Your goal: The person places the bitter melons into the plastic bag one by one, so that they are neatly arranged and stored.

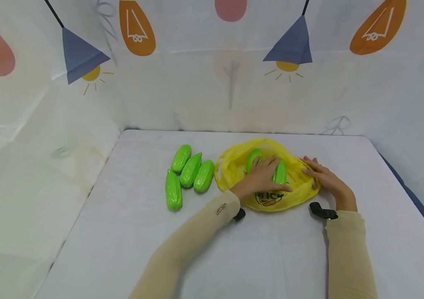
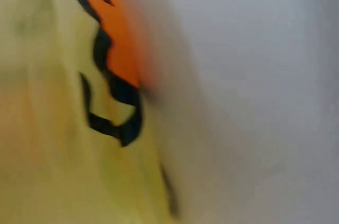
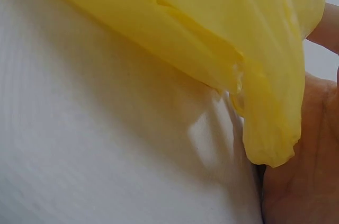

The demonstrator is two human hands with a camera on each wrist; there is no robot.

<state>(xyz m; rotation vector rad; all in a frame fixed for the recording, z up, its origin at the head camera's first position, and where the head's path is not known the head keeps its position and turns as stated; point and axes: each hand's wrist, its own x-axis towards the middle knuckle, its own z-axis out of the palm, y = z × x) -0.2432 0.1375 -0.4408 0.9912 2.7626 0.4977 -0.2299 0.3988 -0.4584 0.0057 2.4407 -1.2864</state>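
Note:
A yellow plastic bag (image 1: 234, 166) lies spread with its mouth up on the white table. My left hand (image 1: 262, 176) reaches into it, fingers spread over the shiny green cucumber-like pieces inside; one piece (image 1: 254, 157) lies left of the fingers, another (image 1: 280, 172) between forefinger and thumb. The hand partly covers both. My right hand (image 1: 327, 180) touches the bag's right rim with fairly straight fingers. In the right wrist view, a bag handle (image 3: 273, 128) hangs across the palm (image 3: 318, 150). Blurred yellow plastic (image 2: 47, 128) with a printed orange picture fills the left wrist view's left side.
Several more green cucumber-like pieces (image 1: 191, 170) lie close together left of the bag. The white table (image 1: 264, 257) ends at a back wall hung with a lamp-patterned sheet (image 1: 197, 83). Both wrists carry black cameras, the right one (image 1: 322, 211) low by the bag.

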